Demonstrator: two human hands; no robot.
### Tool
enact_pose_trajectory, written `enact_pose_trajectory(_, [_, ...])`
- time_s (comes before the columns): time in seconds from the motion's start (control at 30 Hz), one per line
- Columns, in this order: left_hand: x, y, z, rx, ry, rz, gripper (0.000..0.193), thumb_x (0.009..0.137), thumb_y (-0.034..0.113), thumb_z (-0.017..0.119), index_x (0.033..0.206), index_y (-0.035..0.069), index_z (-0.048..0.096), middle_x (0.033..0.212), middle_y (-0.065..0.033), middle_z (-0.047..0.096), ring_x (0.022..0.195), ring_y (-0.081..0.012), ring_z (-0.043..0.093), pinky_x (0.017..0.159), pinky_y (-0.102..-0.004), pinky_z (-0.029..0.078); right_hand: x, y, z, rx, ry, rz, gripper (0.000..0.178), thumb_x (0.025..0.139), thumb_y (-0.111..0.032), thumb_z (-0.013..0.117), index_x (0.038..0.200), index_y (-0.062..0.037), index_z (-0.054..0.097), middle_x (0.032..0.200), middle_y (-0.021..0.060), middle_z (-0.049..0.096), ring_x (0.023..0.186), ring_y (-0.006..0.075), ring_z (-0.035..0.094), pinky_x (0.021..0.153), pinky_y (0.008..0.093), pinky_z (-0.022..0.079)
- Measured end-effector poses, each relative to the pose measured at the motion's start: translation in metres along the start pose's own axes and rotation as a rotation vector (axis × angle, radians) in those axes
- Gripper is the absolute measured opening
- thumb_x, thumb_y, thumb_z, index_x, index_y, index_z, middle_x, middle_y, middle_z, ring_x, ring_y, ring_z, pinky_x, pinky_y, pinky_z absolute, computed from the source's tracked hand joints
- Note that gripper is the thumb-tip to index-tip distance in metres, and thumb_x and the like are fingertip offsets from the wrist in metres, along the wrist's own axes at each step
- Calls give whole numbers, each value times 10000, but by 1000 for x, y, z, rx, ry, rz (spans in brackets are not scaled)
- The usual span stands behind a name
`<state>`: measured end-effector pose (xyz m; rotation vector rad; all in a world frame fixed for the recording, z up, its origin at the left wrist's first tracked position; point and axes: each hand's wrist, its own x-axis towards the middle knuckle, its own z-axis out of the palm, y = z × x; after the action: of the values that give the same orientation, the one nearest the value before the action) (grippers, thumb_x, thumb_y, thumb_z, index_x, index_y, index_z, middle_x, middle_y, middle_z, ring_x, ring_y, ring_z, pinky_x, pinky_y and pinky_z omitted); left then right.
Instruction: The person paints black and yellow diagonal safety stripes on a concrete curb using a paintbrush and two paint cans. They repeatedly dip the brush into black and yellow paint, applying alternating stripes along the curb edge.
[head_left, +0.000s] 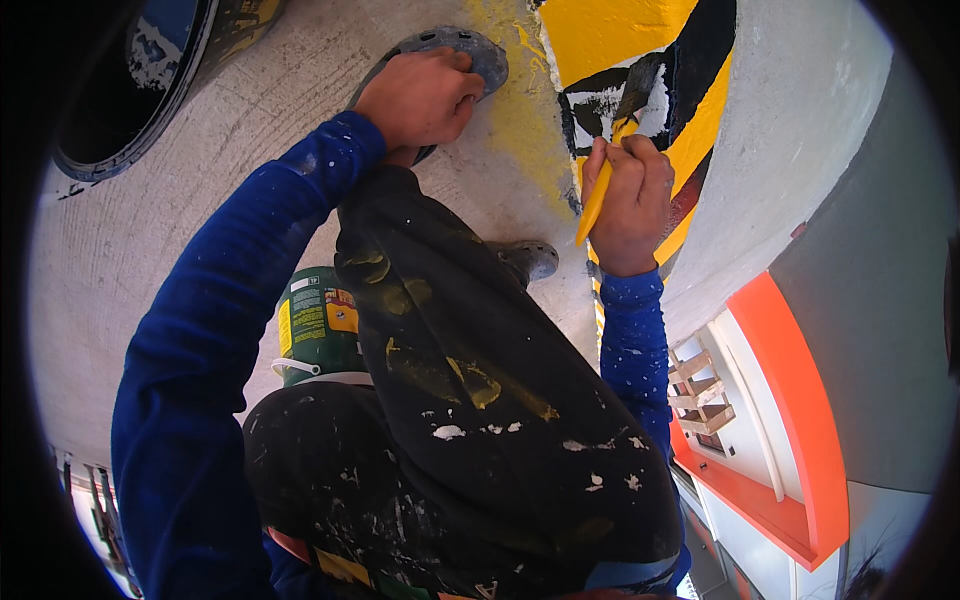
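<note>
A paintbrush with a yellow handle (597, 203) is gripped in my right hand (634, 195), fingers wrapped round it. Its dark bristles (638, 88) touch a white patch (655, 105) on the painted wall edge, between black bands (697, 70) and yellow areas (610, 35). My left hand (418, 98) is closed in a loose fist over my dark grey clog (484, 58); its palm is hidden, so I cannot make out whether anything is in it. Both blue sleeves carry white paint specks.
A large dark paint bucket (185, 75) lies or stands at the upper left, its mouth showing. Near my knee is a green tub (318, 325) with a white handle. Yellow paint smears the concrete floor (515, 130) along the wall. An orange-edged building (800, 400) rises at right.
</note>
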<state>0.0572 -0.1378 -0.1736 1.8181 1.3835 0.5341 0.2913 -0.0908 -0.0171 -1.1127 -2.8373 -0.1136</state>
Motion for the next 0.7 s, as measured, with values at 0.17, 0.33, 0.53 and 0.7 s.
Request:
enact_pose_trajectory(0.17, [0, -1, 1, 3, 2, -1, 163, 887, 191, 630, 921, 99, 760, 955, -104, 701, 971, -320, 705, 810, -482, 595, 1, -1, 1, -9, -8, -5, 238, 842, -31, 847, 958, -38, 639, 1063, 135, 653, 892, 297, 638, 757, 381, 535])
enact_pose_trajectory(0.33, [0, -1, 1, 1, 9, 7, 159, 886, 187, 631, 914, 96, 759, 952, -107, 700, 969, -320, 705, 813, -482, 594, 1, -1, 1, 1, -21, -5, 233, 850, -34, 838, 953, -39, 629, 1058, 136, 652, 877, 299, 634, 753, 393, 525])
enact_pose_trajectory(0.53, [0, -1, 2, 7, 13, 10, 159, 884, 188, 631, 911, 96, 759, 950, -107, 700, 970, -320, 705, 814, -479, 596, 1, -3, 2, -1, -16, 0, 226, 857, -35, 829, 954, -42, 624, 1049, 136, 652, 860, 295, 633, 750, 396, 513])
enact_pose_trajectory(0.7, [-1, 1, 1, -8, 2, 10, 161, 883, 192, 630, 911, 98, 758, 948, -108, 702, 970, -322, 707, 805, -484, 597, -1, -4, 1, 9, -22, 4, 234, 854, -29, 827, 954, -48, 617, 1042, 133, 650, 849, 291, 633, 743, 401, 500])
